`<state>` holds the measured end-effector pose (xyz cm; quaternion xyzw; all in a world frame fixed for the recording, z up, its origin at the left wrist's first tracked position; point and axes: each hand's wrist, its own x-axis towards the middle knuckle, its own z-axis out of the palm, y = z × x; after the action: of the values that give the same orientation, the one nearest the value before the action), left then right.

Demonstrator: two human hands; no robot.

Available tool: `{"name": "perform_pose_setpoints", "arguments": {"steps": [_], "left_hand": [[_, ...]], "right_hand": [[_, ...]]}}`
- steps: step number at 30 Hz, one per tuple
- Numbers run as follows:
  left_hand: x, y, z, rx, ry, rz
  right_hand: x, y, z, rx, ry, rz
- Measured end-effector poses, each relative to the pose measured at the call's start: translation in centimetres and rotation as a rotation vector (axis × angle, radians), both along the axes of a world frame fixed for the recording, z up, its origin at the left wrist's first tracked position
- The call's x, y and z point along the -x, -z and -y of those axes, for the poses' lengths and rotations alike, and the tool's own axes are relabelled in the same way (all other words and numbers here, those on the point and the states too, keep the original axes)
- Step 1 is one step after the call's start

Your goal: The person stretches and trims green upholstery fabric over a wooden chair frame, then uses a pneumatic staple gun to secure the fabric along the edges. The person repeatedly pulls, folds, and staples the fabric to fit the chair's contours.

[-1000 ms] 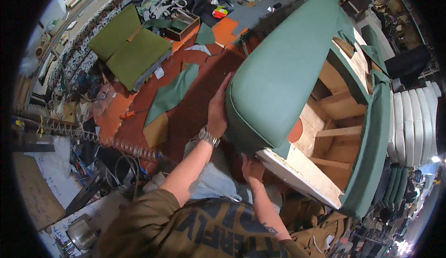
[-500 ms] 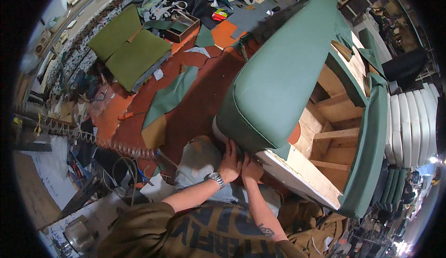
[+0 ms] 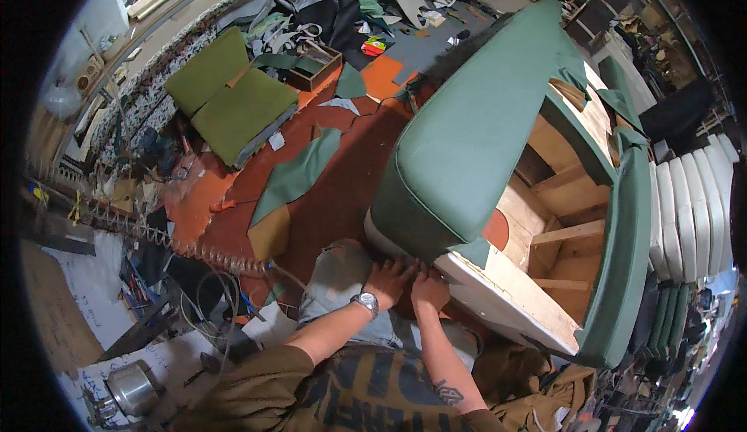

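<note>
A large green upholstered furniture piece, perhaps a sofa section, rests tilted before me with its pale wooden frame exposed on the right. Its green cover wraps the padded end and meets a white lower strip along the bottom. My left hand, with a metal watch at the wrist, lays its parted fingers against the lower edge of this end. Just beside it, my right hand is closed, its fingers bent at the cover's edge near the frame's corner. The fingertips are partly hidden.
Green fabric scraps and an orange-handled screwdriver lie on the reddish floor covering. Olive cushions sit at the far left. A coiled air hose runs toward my knee. White padded panels stand at the right.
My left hand's fingers have drawn in from a more stretched reach and shifted right along the edge. My right hand stays close beside it. The view has shifted slightly.
</note>
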<state>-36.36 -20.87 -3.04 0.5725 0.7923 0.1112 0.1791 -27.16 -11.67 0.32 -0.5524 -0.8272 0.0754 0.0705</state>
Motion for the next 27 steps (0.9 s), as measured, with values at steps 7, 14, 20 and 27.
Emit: {"name": "perform_pose_setpoints", "arguments": {"steps": [7, 14, 20, 27], "left_hand": [[-0.8, 3.1, -1.1, 0.018, 0.219, -0.245], [-2.6, 2.8, -2.0, -0.009, 0.136, 0.1], [-2.4, 3.9, -2.4, -0.111, -0.385, 0.627], [-0.2, 1.3, -2.3, -0.449, -0.932, 1.652]], "right_hand": [[-1.9, -0.1, -0.3, 0.154, 0.175, -0.045], [-10.7, -2.3, -3.1, 0.5, 0.478, -0.171], [-8.5, -2.0, -0.6, 0.404, 0.019, -0.112], [-2.3, -2.2, 1.4, 0.306, 0.075, -0.525]]}}
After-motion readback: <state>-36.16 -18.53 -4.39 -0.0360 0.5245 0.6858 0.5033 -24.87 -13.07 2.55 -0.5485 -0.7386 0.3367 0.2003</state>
